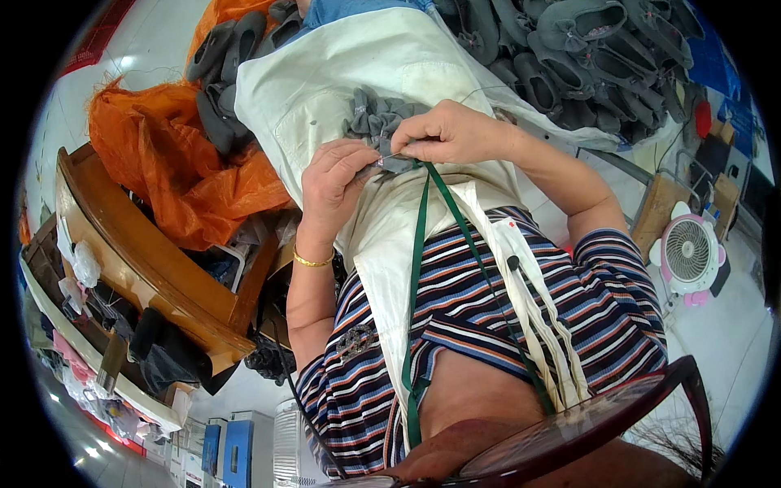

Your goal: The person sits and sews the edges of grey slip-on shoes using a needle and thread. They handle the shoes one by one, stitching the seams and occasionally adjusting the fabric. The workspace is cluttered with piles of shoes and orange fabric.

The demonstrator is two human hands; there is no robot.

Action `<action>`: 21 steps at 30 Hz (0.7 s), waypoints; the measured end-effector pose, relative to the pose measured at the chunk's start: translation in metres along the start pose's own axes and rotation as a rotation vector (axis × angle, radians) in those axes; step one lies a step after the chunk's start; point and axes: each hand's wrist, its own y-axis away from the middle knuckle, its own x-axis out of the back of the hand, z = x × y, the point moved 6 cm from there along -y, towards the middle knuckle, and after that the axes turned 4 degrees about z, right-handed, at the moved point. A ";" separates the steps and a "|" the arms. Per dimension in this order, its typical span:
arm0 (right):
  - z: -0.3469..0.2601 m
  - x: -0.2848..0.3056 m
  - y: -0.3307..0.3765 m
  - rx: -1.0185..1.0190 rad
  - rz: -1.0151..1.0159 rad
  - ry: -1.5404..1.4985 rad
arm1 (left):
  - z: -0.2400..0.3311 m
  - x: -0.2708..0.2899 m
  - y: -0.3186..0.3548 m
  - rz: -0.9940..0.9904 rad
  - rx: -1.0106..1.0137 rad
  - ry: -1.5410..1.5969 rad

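Fingers of our left hand (332,175) pinch the small grey cloth piece (376,115) over the white apron (390,53), while those of our right hand (462,134) press together at its edge, though we cannot tell on what. For such fine work, we probably do best to keep the left pinch firm, the cloth smooth there and each pull light. Our piece lies over the apron's middle, between both sets of fingertips, its gathered folds reaching just beyond them.
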 end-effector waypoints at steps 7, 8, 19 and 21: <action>0.000 -0.002 0.000 -0.002 0.000 -0.056 | 0.004 0.003 0.000 0.039 -0.029 -0.030; -0.002 -0.001 0.000 -0.013 -0.005 -0.057 | 0.004 0.003 0.001 0.041 -0.029 -0.032; 0.008 -0.008 -0.002 0.021 -0.036 -0.158 | 0.005 0.004 0.000 0.039 -0.006 0.022; 0.015 -0.014 -0.002 0.005 -0.048 -0.233 | 0.004 0.003 0.001 0.034 0.011 0.069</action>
